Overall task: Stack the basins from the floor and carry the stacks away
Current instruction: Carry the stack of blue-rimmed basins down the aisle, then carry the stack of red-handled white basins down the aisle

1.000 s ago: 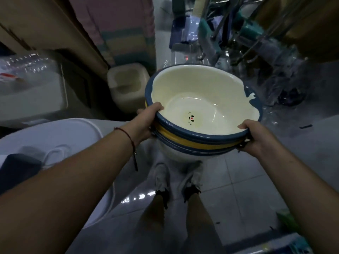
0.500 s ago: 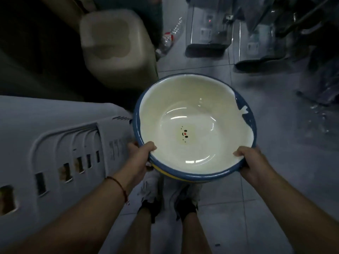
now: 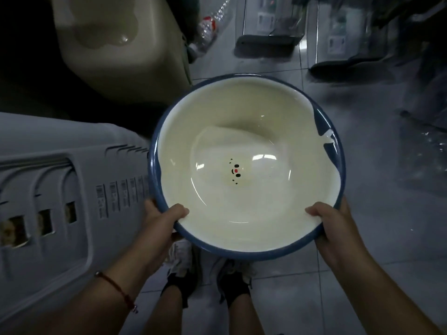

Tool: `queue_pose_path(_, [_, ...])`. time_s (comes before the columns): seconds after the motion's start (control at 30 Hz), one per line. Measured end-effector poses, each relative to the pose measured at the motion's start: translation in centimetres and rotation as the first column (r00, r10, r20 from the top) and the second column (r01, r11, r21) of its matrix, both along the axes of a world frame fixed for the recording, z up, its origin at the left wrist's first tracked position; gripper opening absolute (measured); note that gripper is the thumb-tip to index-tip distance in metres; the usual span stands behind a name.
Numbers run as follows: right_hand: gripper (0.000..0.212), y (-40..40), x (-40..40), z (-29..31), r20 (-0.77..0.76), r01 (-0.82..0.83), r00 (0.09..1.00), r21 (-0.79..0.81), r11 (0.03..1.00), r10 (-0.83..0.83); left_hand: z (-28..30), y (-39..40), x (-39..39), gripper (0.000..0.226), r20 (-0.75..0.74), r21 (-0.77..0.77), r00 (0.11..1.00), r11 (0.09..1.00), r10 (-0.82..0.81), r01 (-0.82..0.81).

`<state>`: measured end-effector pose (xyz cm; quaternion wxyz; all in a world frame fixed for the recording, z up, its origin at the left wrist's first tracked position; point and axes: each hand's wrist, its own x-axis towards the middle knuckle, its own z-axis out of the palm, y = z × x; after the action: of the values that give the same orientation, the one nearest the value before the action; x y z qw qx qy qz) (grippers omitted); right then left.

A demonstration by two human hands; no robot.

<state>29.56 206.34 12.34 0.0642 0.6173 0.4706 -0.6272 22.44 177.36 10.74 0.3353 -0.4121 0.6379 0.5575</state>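
Head view (only view): basin (image 3: 246, 151), cream inside w/ blue rim and a small face print at bottom centre, is held off the floor, in front of the body and above the feet (image 3: 208, 281). Only one rim is visible from above; whether other basins are nested under it cannot be told here. Left hand (image 3: 162, 218) grips the near-left rim: thumb hooked over the edge into the bowl, fingers curled underneath. Right hand (image 3: 336, 228) grips the near-right rim the same way, thumb over, fingers under. Both grips sit on the near half of the rim, so most of the basin lies forward of the hands, away from the body; the basin is round, no long axis, mouth up and approx. level. Neither hand is nearer; the grips are roughly symmetric about the centre line. Judgement: carry phase, load secured. Hazard: weight forward of the grips tends to tip the far rim down. Surroundings: grey plastic crate (image 3: 55, 204) w/ slots and barcode labels just beside the basin's left edge; beige bin (image 3: 121, 52) beyond, at far left; clear bottle (image 3: 205, 30) lying on the tiled floor (image 3: 362, 298) next to the bin. Floor ahead-right appears passable.
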Motion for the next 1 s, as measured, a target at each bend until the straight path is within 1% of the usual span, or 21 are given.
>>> queue_pose_path(0.13, [0.072, 0.6, 0.5, -2.1, 0.017, -0.023, 1.0, 0.015, 1.0, 0.023, -1.8, 0.1, 1.1, 0.045, 0.023, -0.042, 0.999, 0.998, -0.038, 0.039])
queue_pose_path(0.23, [0.073, 0.6, 0.0, -5.4, 0.054, -0.099, 0.994, -0.008, 0.995, 0.099, -4.1, 0.0, 0.8, 0.051, 0.049, -0.079, 0.998, 0.996, -0.032, 0.036])
queue_pose_path(0.37, [0.065, 0.9, -0.2, -8.2, 0.169, -0.252, 0.95, -0.081, 0.964, 0.262, -6.8, -0.6, 0.6, 0.047, 0.108, -0.075, 0.991, 0.994, -0.074, 0.082])
queue_pose_path(0.43, [0.062, 1.1, -0.3, -8.8, 0.216, -0.279, 0.932, -0.09, 0.956, 0.293, -7.8, -0.9, 0.5, 0.054, 0.133, -0.08, 0.987, 0.991, -0.095, 0.106])
queue_pose_path(0.5, [0.055, 1.3, -0.3, -8.9, 0.236, -0.285, 0.924, -0.106, 0.953, 0.302, -8.0, -1.2, 0.5, 0.059, 0.14, -0.081, 0.983, 0.987, -0.123, 0.135])
queue_pose_path(0.57, [0.04, 1.3, -0.5, -8.2, 0.261, -0.331, 0.902, -0.096, 0.939, 0.345, -7.5, -1.2, 0.7, 0.055, 0.108, -0.086, 0.971, 0.971, -0.213, 0.222])
queue_pose_path(0.6, [0.036, 1.2, -0.7, -7.7, 0.282, -0.382, 0.879, -0.067, 0.922, 0.385, -6.9, -1.2, 0.7, 0.051, 0.066, -0.117, 0.961, 0.955, -0.268, 0.274])
queue_pose_path(0.63, [0.04, 1.2, -1.0, -7.0, 0.303, -0.458, 0.845, -0.014, 0.889, 0.441, -6.1, -1.3, 0.5, 0.047, 0.016, -0.169, 0.947, 0.933, -0.32, 0.318])
queue_pose_path(0.67, [0.051, 1.2, -1.5, -6.1, 0.306, -0.546, 0.806, 0.053, 0.836, 0.507, -4.9, -1.3, 0.1, 0.046, -0.036, -0.222, 0.925, 0.906, -0.378, 0.362])
queue_pose_path(0.7, [0.065, 1.3, -2.2, -4.9, 0.309, -0.636, 0.755, 0.126, 0.762, 0.579, -3.6, -1.4, -0.5, 0.045, -0.083, -0.278, 0.888, 0.866, -0.452, 0.415])
queue_pose_path(0.77, [0.083, 1.3, -4.5, -1.0, 0.368, -0.799, 0.6, 0.242, 0.55, 0.71, -0.3, -1.2, -2.6, 0.046, -0.157, -0.373, 0.761, 0.752, -0.629, 0.544])
queue_pose_path(0.83, [0.085, 1.2, -7.4, 3.7, 0.445, -0.895, 0.432, 0.315, 0.315, 0.784, 3.8, -0.7, -5.3, 0.056, -0.157, -0.473, 0.606, 0.598, -0.78, 0.647])
queue_pose_path(0.87, [0.084, 1.0, -9.3, 6.8, 0.49, -0.921, 0.35, 0.333, 0.2, 0.798, 6.4, -0.1, -7.2, 0.064, -0.129, -0.534, 0.535, 0.513, -0.835, 0.672])
queue_pose_path(0.9, [0.083, 0.8, -11.1, 10.4, 0.533, -0.933, 0.286, 0.345, 0.105, 0.796, 9.7, 0.7, -9.1, 0.073, -0.071, -0.604, 0.472, 0.415, -0.879, 0.681])
queue_pose_path(0.93, [0.082, 0.6, -12.9, 14.3, 0.563, -0.932, 0.247, 0.361, 0.034, 0.789, 13.7, 1.5, -11.1, 0.078, -0.014, -0.672, 0.42, 0.319, -0.907, 0.668])
queue_pose_path(0.97, [0.082, 0.2, -14.5, 18.8, 0.58, -0.925, 0.224, 0.379, -0.016, 0.783, 17.8, 1.9, -12.9, 0.079, 0.02, -0.721, 0.382, 0.251, -0.924, 0.645])
queue_pose_path(1.0, [0.082, -0.4, -15.9, 23.5, 0.585, -0.914, 0.217, 0.403, -0.048, 0.781, 22.3, 2.2, -14.5, 0.079, 0.019, -0.761, 0.348, 0.212, -0.937, 0.613])
